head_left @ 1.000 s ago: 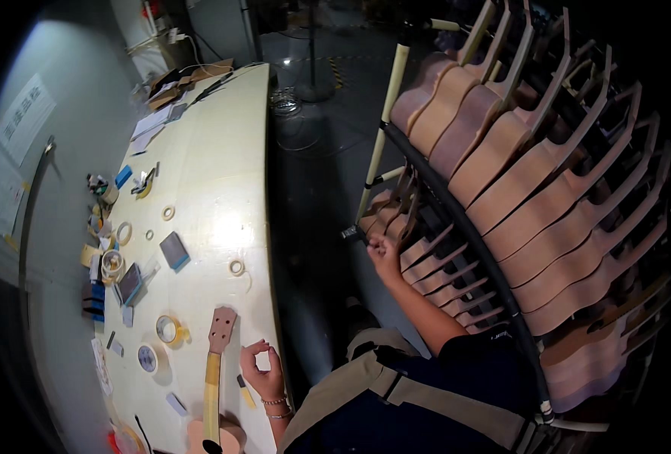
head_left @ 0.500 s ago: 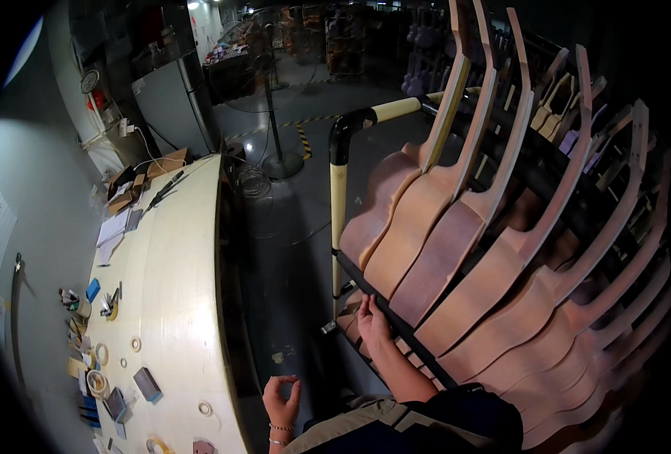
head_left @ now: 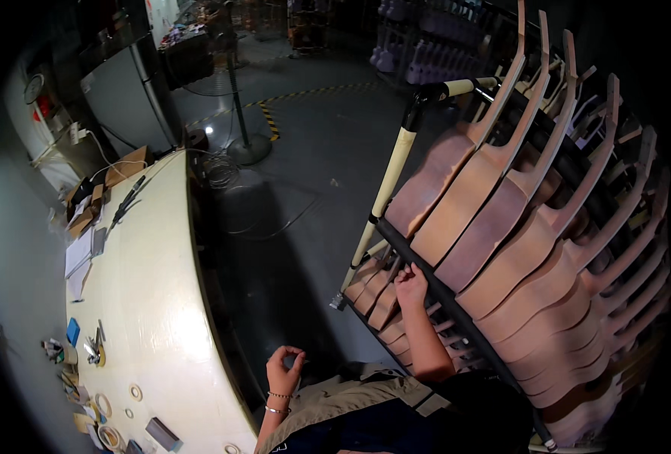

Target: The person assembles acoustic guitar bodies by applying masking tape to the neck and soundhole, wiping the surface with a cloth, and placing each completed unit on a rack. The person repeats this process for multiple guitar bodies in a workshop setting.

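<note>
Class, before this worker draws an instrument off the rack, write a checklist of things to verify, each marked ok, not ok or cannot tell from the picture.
1. Right hand reaches the rack: ok, it rests on the black crossbar beside the lower-row unfinished guitar bodies.
2. Grip closed on one body: cannot tell, fingers blur against the wood.
3. Left hand free: ok, it holds nothing, fingertips pinched, beside the workbench.
4. Landing space on the workbench: ok, its middle is bare; tape rolls sit at the near end.
5. Upper-row bodies seated: ok, they lean in line.
</note>
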A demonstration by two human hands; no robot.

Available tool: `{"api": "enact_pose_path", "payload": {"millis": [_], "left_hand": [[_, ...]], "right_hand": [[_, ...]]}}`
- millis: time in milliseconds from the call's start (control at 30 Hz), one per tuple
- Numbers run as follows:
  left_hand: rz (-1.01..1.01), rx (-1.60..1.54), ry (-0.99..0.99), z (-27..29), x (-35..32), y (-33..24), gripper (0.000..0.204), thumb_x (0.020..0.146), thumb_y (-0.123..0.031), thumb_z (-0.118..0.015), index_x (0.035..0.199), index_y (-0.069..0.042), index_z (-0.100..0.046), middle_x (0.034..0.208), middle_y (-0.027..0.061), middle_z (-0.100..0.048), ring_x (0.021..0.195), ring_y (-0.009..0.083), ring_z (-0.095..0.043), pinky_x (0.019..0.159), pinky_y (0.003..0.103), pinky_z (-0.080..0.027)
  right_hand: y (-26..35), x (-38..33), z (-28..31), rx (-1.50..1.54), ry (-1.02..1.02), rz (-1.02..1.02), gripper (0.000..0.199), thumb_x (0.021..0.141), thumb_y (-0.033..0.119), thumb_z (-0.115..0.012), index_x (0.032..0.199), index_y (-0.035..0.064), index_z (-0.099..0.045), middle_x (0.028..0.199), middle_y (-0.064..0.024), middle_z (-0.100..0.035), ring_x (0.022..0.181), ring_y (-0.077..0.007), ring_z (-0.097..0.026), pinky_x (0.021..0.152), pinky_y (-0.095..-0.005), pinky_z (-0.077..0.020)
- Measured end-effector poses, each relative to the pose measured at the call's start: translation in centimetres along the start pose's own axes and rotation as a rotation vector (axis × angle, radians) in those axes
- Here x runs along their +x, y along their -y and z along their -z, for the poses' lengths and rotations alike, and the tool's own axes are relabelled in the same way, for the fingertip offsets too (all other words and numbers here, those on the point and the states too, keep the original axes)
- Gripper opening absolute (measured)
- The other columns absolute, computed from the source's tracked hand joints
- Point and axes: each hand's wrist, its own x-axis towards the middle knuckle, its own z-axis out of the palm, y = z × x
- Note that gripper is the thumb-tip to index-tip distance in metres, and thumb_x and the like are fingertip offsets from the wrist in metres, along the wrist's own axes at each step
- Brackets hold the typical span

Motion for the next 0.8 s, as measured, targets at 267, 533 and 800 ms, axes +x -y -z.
{"api": "enact_pose_path", "payload": {"millis": [267, 533, 800], "left_hand": [[-0.001, 0.012, 0.181, 0.3, 6.7, 4.9, 0.009, 0.078, -0.009, -0.068, 0.083, -0.004, -0.063, 0.081, 0.0072, -0.066, 0.077, 0.0197, -0.064, 0.071, 0.028, -0.049], [0.363, -0.008, 0.250, -2.4, 10.3, 15.5, 0.007, 0.082, -0.007, -0.066, 0.085, -0.004, -0.061, 0.081, 0.0020, -0.066, 0.078, 0.0084, -0.063, 0.071, 0.024, -0.049], [0.711, -0.143, 0.034, -1.1, 15.4, 29.1, 0.005, 0.085, 0.003, -0.059, 0.088, -0.001, -0.058, 0.086, 0.0029, -0.063, 0.082, 0.0123, -0.062, 0.079, 0.027, -0.049]], "right_hand": [[0.6, 3.2, 1.4, -0.042, -0.131, 0.252, 0.019, 0.087, 0.028, -0.061, 0.078, 0.0139, -0.052, 0.066, -0.0008, -0.050, 0.068, -0.0164, -0.052, 0.058, -0.0270, -0.0430], [1.5, 0.8, 5.9, -0.038, 0.110, 0.191, 0.045, 0.089, 0.027, -0.052, 0.050, 0.0135, -0.035, 0.051, -0.0012, -0.037, 0.071, -0.0173, -0.049, 0.066, -0.0282, -0.0385], [-6.8, 1.0, 12.1, -1.033, -0.155, 0.186, 0.063, 0.096, 0.050, -0.039, 0.136, 0.0007, -0.036, 0.073, -0.0030, -0.055, 0.070, -0.0124, -0.055, 0.069, -0.0300, -0.0485]]}}
